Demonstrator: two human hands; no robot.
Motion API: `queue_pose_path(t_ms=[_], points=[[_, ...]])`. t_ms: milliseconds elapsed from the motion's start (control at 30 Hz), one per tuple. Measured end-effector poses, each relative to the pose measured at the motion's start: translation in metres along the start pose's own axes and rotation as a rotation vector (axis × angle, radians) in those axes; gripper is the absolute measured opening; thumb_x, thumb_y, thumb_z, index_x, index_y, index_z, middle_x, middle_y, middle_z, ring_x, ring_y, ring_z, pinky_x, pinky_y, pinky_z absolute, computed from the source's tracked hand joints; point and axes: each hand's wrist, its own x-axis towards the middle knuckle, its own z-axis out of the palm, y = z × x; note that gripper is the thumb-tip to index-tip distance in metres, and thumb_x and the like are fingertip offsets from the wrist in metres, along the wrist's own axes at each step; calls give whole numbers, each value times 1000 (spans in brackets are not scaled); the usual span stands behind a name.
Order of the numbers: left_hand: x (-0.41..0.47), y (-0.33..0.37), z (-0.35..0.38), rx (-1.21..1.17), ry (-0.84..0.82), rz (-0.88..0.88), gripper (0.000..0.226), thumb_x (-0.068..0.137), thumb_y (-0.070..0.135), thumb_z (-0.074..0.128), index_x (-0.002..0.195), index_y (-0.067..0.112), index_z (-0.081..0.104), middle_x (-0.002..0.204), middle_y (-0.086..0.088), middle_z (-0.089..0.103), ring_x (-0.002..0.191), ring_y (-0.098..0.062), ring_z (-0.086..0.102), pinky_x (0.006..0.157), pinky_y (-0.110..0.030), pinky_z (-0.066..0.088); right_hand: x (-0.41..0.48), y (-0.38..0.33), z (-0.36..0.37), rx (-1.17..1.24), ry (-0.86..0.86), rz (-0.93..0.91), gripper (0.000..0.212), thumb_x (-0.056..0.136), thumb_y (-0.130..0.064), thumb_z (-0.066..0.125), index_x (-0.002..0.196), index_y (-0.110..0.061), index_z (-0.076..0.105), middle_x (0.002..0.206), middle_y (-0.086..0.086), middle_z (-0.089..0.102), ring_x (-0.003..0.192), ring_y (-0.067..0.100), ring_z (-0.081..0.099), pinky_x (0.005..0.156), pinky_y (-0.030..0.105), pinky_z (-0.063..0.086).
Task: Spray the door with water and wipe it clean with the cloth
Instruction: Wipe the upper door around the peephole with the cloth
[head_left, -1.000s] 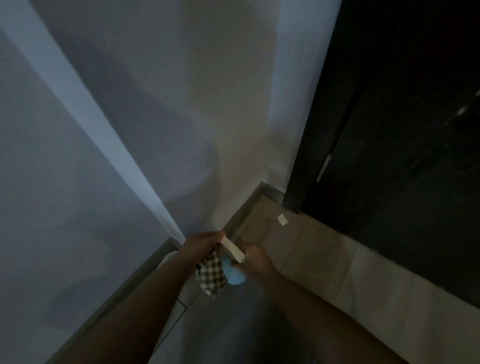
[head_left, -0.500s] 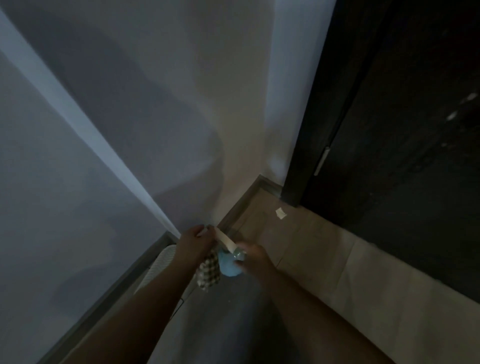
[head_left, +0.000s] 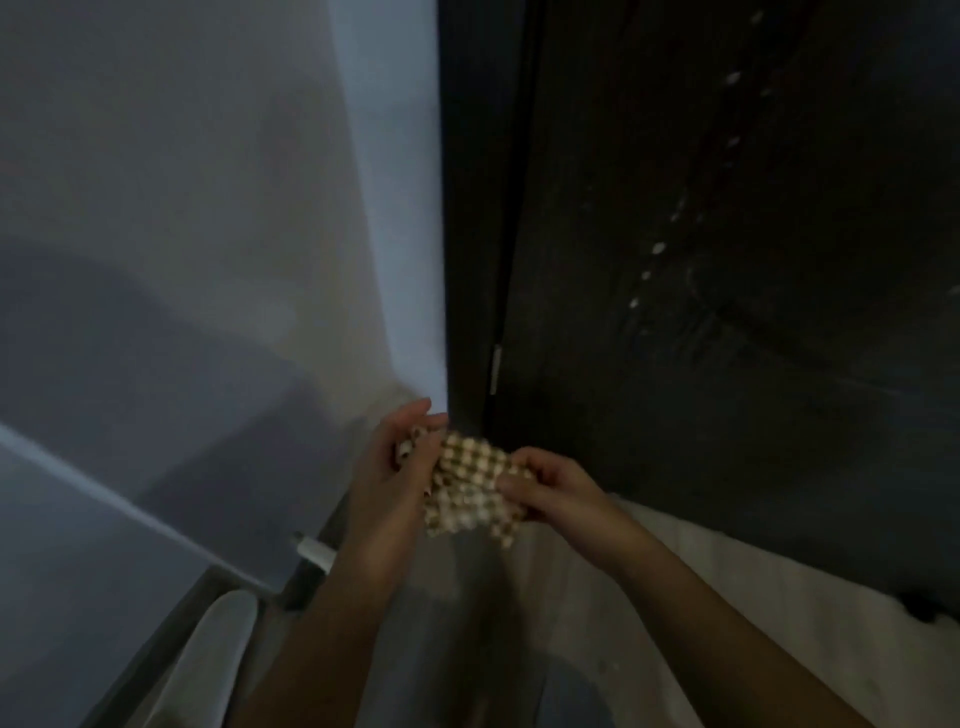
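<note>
The checkered cloth (head_left: 470, 486) is held between both hands, low in front of the dark door (head_left: 727, 312), near its hinge-side edge. The left hand (head_left: 395, 467) grips one side and the right hand (head_left: 550, 488) pinches the other, apparently spreading or folding it. Pale droplets on the door suggest spraying is done, so wiping is in hand. Next, one hand must press the cloth flat against the wet panel.

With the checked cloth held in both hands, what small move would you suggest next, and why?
Probably lift the brown-and-white checked cloth to the dark door and start wiping: both the left hand and right hand grip it, and droplets already speckle the door.
</note>
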Motion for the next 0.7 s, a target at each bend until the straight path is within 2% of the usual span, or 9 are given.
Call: queue_pose_path(t_ms=[33, 100, 200, 267, 333, 433, 500, 600, 700], points=[[1, 1, 8, 108, -2, 60, 21, 90, 20, 61, 109, 27, 61, 102, 15, 64, 91, 11, 60, 77, -1, 40, -5, -8, -12, -2, 58, -36, 5, 87, -13, 64, 91, -10, 63, 80, 4, 60, 77, 15, 58, 73, 28, 49], [2, 1, 21, 332, -45, 108, 32, 87, 31, 60, 118, 31, 55, 104, 27, 53, 91, 20, 50, 77, 3, 31, -9, -21, -32, 51, 173, -92, 14, 84, -25, 67, 92, -13, 67, 89, 8, 65, 89, 22, 62, 85, 39, 50], [6, 7, 34, 578, -177, 155, 31, 90, 26, 63, 119, 32, 55, 109, 24, 47, 102, 6, 45, 77, 1, 28, -11, -44, -46, 147, 283, -127, 6, 83, -27, 68, 84, -23, 72, 93, 6, 69, 95, 23, 64, 95, 48, 47], [12, 27, 46, 695, -237, 221, 17, 86, 23, 68, 101, 27, 60, 99, 15, 53, 90, 1, 51, 70, 1, 32, -14, -70, -47, 128, 295, -146, 12, 89, -22, 62, 81, -25, 71, 89, 5, 70, 91, 22, 65, 92, 48, 48], [18, 64, 59, 690, -267, 237, 13, 84, 22, 70, 93, 22, 61, 96, 9, 54, 80, 0, 52, 68, 1, 35, -24, -108, -47, 125, 295, -183, 9, 90, -21, 60, 86, -21, 68, 88, 6, 69, 89, 22, 66, 86, 46, 51], [21, 134, 79, 474, -308, 131, 20, 84, 16, 70, 99, 25, 60, 89, 10, 62, 82, 4, 60, 64, -1, 42, -48, -172, -53, 145, 295, -242, 12, 81, -31, 63, 88, -23, 70, 93, 8, 71, 92, 24, 68, 82, 43, 54], [19, 184, 94, 428, -340, 103, 16, 88, 15, 64, 92, 30, 59, 82, 13, 62, 76, 5, 61, 61, -1, 42, -68, -220, -62, 123, 306, -280, 13, 78, -33, 64, 86, -26, 71, 96, 8, 72, 93, 25, 69, 80, 42, 57], [18, 265, 109, 336, -289, 116, 11, 96, 21, 49, 90, 26, 57, 83, 12, 60, 73, 3, 57, 57, -5, 40, -95, -298, -78, 87, 331, -387, 9, 77, -29, 69, 84, -23, 68, 86, 4, 71, 83, 20, 68, 68, 31, 55], [17, 353, 121, 298, -304, 178, 15, 99, 25, 42, 92, 28, 55, 84, 10, 62, 75, 9, 57, 59, -3, 40, -124, -384, -85, 19, 310, -493, 22, 72, -39, 78, 82, -25, 65, 79, 1, 64, 76, 15, 62, 64, 26, 52]])
